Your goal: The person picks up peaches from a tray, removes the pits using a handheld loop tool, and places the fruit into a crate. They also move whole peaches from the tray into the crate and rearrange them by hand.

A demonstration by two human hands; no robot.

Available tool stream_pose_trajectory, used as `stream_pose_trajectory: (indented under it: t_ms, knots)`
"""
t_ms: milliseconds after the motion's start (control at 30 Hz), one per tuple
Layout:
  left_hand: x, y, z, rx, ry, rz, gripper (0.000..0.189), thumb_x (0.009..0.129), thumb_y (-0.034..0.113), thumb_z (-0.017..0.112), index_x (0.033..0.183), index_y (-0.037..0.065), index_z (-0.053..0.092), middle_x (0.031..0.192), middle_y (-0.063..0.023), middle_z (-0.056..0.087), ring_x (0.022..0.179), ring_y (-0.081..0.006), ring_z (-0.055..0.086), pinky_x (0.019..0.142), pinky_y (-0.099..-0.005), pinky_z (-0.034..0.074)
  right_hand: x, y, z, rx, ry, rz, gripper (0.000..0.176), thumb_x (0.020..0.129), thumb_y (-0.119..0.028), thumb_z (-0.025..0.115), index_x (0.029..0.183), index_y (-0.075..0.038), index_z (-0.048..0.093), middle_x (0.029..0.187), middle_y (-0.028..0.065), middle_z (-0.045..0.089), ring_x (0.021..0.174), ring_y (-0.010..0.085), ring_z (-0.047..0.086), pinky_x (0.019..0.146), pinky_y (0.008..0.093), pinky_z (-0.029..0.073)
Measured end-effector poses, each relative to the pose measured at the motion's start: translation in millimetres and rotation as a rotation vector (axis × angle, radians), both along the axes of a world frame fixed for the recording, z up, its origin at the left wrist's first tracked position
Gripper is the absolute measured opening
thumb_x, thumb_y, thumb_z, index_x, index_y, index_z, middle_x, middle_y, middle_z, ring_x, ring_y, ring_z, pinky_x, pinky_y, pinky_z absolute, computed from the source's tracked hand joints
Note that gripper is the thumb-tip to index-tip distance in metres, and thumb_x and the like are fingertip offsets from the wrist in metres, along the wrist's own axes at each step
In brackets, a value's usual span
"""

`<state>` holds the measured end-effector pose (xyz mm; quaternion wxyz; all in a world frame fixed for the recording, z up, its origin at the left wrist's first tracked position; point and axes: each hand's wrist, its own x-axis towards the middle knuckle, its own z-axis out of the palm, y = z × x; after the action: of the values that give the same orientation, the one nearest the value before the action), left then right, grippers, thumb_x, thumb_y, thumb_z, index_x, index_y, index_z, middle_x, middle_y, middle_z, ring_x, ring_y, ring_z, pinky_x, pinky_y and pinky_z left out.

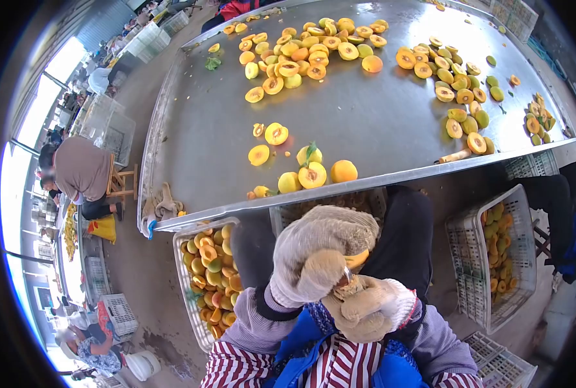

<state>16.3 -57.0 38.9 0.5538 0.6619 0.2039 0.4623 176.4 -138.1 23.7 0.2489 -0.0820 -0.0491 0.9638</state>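
Observation:
Both of my hands wear pale, dirty work gloves and meet over my lap. My left hand (320, 255) is wrapped round a piece of yellow-orange fruit (357, 259), of which only a part shows. Just below and to the right, my right hand (367, 309) is closed on something mostly hidden, with a small shiny metal part (345, 280) showing between the two gloves. On the metal table (197, 139) in front of me, whole and halved fruits (312, 175) sit near the edge, and a large pile of halves (301, 55) lies farther back.
A crate of fruit halves (213, 275) stands at my left, another crate (488, 258) at my right. More fruit (459, 84) and a wooden-handled tool (455, 156) lie on the table's right side. Gloves (167, 203) rest at its left corner. People sit nearby on both sides.

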Motion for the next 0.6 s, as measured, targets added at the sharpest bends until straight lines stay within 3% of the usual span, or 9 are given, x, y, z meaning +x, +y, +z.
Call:
stream_pose_trajectory:
  t_ms: [33,100,167,200,300,400,467,500,600]
  knots:
    - [1,-2,5,-0.191,0.009,-0.021,0.059,0.099,0.056,0.054,0.102,-0.002,0.063,0.099,-0.0194,0.066,0.087,-0.0276,0.068,0.076,-0.037,0.056,-1,-1,-1,0.001,-0.002,0.001,0.021,0.094,-0.023,0.067,0.102,-0.006,0.057,0.067,-0.0032,0.048,0.046,0.0052,0.041,0.039,0.0213,0.033]
    - [2,-4,7,-0.313,-0.058,-0.026,0.056,0.097,0.052,0.059,0.106,-0.003,0.063,0.101,-0.0178,0.067,0.086,-0.0255,0.068,0.076,-0.0355,0.056,-2,-2,-2,0.025,-0.022,0.008,0.022,0.093,-0.024,0.068,0.102,-0.006,0.058,0.07,-0.0032,0.049,0.05,0.0052,0.044,0.042,0.0202,0.035]
    - [0,-5,5,-0.668,-0.173,-0.084,0.041,0.1,0.036,0.061,0.116,-0.002,0.064,0.108,-0.0126,0.07,0.096,-0.0205,0.068,0.084,-0.0318,0.055,-5,2,-7,0.044,0.01,-0.004,0.025,0.092,-0.026,0.07,0.102,-0.005,0.06,0.07,-0.0028,0.05,0.053,0.0056,0.046,0.047,0.0199,0.038]
    - [-1,-4,-4,-0.738,-0.19,-0.072,0.043,0.1,0.038,0.06,0.117,-0.001,0.064,0.107,-0.0126,0.07,0.096,-0.0186,0.068,0.081,-0.03,0.055,-6,2,-8,0.024,-0.04,-0.029,0.025,0.092,-0.026,0.07,0.1,-0.005,0.06,0.071,-0.0019,0.052,0.054,0.0063,0.047,0.048,0.0204,0.039]
    - [-1,-10,-10,-0.774,-0.193,0.046,0.043,0.101,0.038,0.059,0.117,-0.001,0.065,0.108,-0.0134,0.07,0.095,-0.0177,0.068,0.081,-0.0292,0.055,-6,3,-6,-0.009,-0.137,-0.071,0.025,0.091,-0.026,0.071,0.097,-0.005,0.06,0.072,-0.0003,0.055,0.054,0.0075,0.05,0.049,0.0215,0.041]
    - [8,-10,-9,-0.46,-0.169,0.029,0.044,0.102,0.038,0.056,0.116,-0.002,0.065,0.109,-0.0154,0.069,0.095,-0.0204,0.068,0.082,-0.0321,0.055,-6,1,-8,0.049,-0.165,-0.065,0.025,0.092,-0.026,0.07,0.098,-0.003,0.06,0.075,0.0008,0.057,0.057,0.0083,0.053,0.051,0.0213,0.043]
    - [11,-9,-11,-0.206,-0.154,0.075,0.051,0.104,0.044,0.05,0.114,-0.004,0.064,0.107,-0.016,0.068,0.087,-0.0231,0.068,0.079,-0.0354,0.055,-9,-2,-27,-0.101,0.286,-0.001,0.025,0.093,-0.025,0.069,0.099,-0.002,0.06,0.071,-0.0001,0.056,0.053,0.0075,0.051,0.048,0.0205,0.041]
    - [10,-4,-7,-0.203,-0.155,0.074,0.051,0.104,0.044,0.05,0.114,-0.004,0.064,0.107,-0.016,0.068,0.087,-0.0231,0.068,0.079,-0.0354,0.055,-11,-3,-27,-0.098,0.285,-0.001,0.025,0.093,-0.025,0.069,0.099,-0.002,0.06,0.071,-0.0001,0.056,0.053,0.0075,0.051,0.048,0.0205,0.041]
    - [7,2,-10,-0.634,-0.203,-0.187,0.054,0.103,0.052,0.048,0.106,0.0,0.063,0.102,-0.0162,0.068,0.078,-0.0247,0.069,0.073,-0.0371,0.057,-14,-4,-24,-0.066,0.336,-0.073,0.02,0.095,-0.02,0.066,0.098,-0.001,0.059,0.064,-0.0017,0.053,0.047,0.0062,0.047,0.041,0.0203,0.036]
